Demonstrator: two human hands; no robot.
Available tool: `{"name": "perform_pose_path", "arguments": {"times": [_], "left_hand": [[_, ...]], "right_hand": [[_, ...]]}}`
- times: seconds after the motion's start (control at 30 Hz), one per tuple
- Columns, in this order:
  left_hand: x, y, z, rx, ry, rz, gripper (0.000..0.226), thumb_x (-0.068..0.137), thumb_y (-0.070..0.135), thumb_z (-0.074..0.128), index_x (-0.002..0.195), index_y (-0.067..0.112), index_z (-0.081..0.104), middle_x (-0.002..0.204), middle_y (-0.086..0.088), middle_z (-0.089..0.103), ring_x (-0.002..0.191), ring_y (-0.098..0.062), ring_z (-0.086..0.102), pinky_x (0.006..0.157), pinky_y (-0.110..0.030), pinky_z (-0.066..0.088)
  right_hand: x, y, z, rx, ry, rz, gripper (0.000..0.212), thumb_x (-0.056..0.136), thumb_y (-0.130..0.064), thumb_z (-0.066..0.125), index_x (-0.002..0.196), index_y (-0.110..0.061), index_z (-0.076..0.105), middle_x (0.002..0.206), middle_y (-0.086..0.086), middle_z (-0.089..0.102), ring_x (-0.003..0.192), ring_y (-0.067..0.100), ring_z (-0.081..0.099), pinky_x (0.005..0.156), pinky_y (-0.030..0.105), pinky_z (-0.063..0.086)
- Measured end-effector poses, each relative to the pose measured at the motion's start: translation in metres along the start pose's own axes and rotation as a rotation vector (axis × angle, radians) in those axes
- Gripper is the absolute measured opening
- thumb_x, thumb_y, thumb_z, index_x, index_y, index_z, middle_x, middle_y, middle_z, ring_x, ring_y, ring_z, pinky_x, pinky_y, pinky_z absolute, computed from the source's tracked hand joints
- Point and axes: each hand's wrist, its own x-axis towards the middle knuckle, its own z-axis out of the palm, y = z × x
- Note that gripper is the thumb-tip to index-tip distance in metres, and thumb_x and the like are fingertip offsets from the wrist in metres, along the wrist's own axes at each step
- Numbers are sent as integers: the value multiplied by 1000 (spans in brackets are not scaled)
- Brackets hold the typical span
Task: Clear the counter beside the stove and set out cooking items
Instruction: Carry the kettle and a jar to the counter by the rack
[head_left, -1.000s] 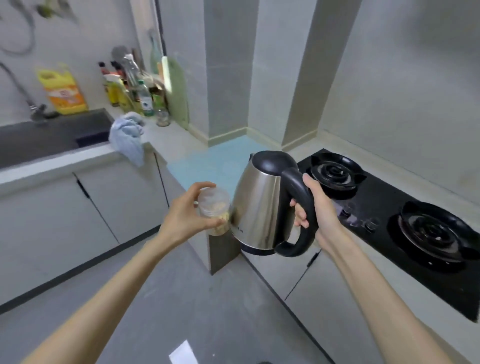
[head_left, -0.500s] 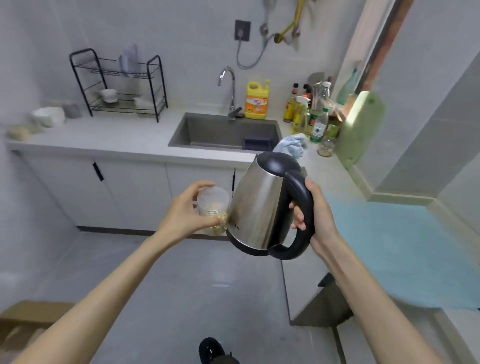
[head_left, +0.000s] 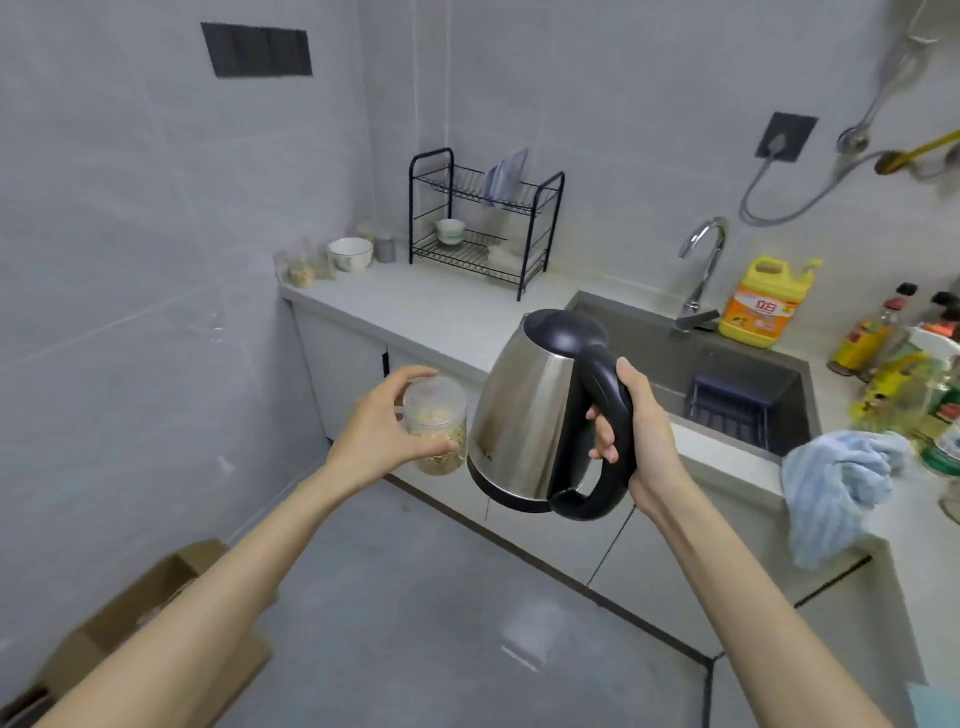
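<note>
My right hand (head_left: 636, 431) grips the black handle of a steel electric kettle (head_left: 524, 410), held in the air over the floor in front of the counter. My left hand (head_left: 382, 434) holds a small clear plastic jar (head_left: 436, 423) with pale grainy contents, just left of the kettle and almost touching it. Both are carried at chest height, short of the grey counter (head_left: 447, 317) that runs left of the sink. The stove is out of view.
A black dish rack (head_left: 480, 228) with a bowl stands at the counter's back. A white bowl (head_left: 350, 253) and jars (head_left: 301, 267) sit at its far left end. Right: sink (head_left: 748, 384), tap, yellow detergent jug (head_left: 761, 301), bottles, blue cloth (head_left: 836, 483). A cardboard box (head_left: 156, 613) lies on the floor at left.
My view has swung left, away from the stove and across the sink to the left counter. Both hands keep the same hold on kettle and jar.
</note>
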Motion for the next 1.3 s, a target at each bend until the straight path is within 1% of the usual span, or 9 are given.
{"name": "perform_pose_path", "arguments": {"times": [0.17,0.3,0.5,0.6,0.67,0.83,0.97,1.1,1.3], "left_hand": [[57,-48,-35,-20,89,-65,76,56,31,91,121,37,53,118,17,57,109,-1,52,78,-7,40],[113,-92,-64,-36,125,-98,76,55,28,92,119,38,53,116,17,57,111,-3,52,81,-12,42],[205,-144,-105,-43,117,-119,74,58,18,91,119,34,52,110,15,57,103,-4,53,72,-2,40],[256,-169,-124,-52,92,-122,73,59,16,90,117,34,52,106,20,55,98,-5,54,74,-5,41],[287,-184,-133,-59,79,-120,73,58,16,91,119,32,53,109,18,57,101,-6,55,76,-8,42],[361,-221,-143,-64,80,-136,75,57,18,91,121,32,54,114,11,59,106,-10,56,85,-19,46],[424,-258,-141,-58,81,-161,76,56,20,92,119,36,54,114,15,59,107,-8,56,93,-31,49],[477,-288,-134,-53,95,-196,75,56,24,91,118,41,53,112,23,57,105,2,54,92,-28,48],[553,-328,-117,-41,127,-285,76,55,24,91,116,45,51,110,31,54,106,0,53,92,-29,46]], "right_hand": [[77,-2,56,18,-49,42,53,91,-54,48,69,-5,54,40,1,41,33,13,32,50,29,35],[146,-1,108,26,-70,60,51,90,-52,49,68,-7,55,46,4,43,33,13,33,47,27,35],[244,-4,177,10,-80,46,51,89,-51,51,66,-7,55,45,5,41,35,15,32,43,25,35],[295,-5,207,13,-90,20,46,90,-50,52,71,-8,57,52,9,42,36,16,32,43,27,35],[325,-5,222,17,-91,21,46,90,-50,51,72,-8,57,54,10,43,36,15,32,43,26,35],[401,-2,251,0,-99,40,52,91,-52,50,69,-5,54,43,4,40,36,15,31,42,25,36],[472,5,267,-26,-108,70,53,90,-53,49,68,-5,54,42,4,40,36,16,30,43,27,34],[539,12,282,-109,-144,53,52,91,-51,49,68,-4,53,41,6,40,36,18,31,48,31,34],[642,18,302,-274,-191,29,54,93,-48,48,67,-2,53,39,11,39,37,22,34,46,28,39]]}}
